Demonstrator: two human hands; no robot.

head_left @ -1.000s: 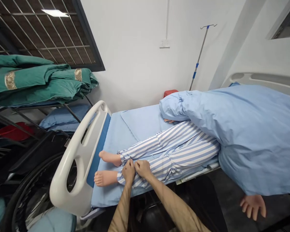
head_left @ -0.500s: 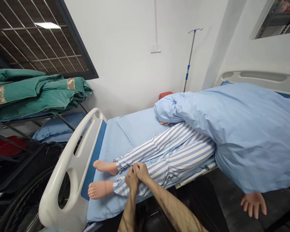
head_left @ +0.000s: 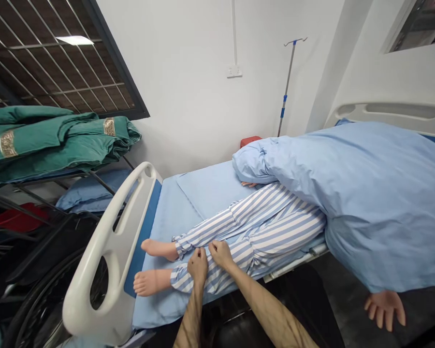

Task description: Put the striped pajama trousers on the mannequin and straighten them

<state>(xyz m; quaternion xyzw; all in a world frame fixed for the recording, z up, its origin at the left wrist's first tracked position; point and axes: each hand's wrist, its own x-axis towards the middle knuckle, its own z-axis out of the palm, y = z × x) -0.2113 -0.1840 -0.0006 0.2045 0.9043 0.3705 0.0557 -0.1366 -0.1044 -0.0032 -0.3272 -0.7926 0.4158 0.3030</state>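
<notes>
A mannequin lies on the bed in blue-and-white striped trousers (head_left: pixel 271 241), its bare feet (head_left: pixel 152 282) toward the footboard. Both of my hands are over its nearer lower leg, above the ankle. My left hand (head_left: pixel 197 265) is curled into a fist near the trouser cuff. Just to its right, with a narrow gap between them, my right hand (head_left: pixel 220 254) is also closed. The undersides of both hands are hidden, so I cannot tell whether they pinch any cloth. A light blue quilt (head_left: pixel 377 203) covers the upper body; one mannequin hand (head_left: pixel 385 309) hangs out below it.
The white footboard (head_left: pixel 76 309) rises at the left of the bed. Beyond it are a wheelchair wheel (head_left: pixel 32 299), a red basin (head_left: pixel 20 217) and a rack with folded green cloth (head_left: pixel 58 140). A drip stand (head_left: pixel 286 96) is by the wall, near a red object (head_left: pixel 250 141).
My two fists were touching and have come apart, the right one shifting slightly right. The view has shifted slightly. The mannequin and quilt look the same.
</notes>
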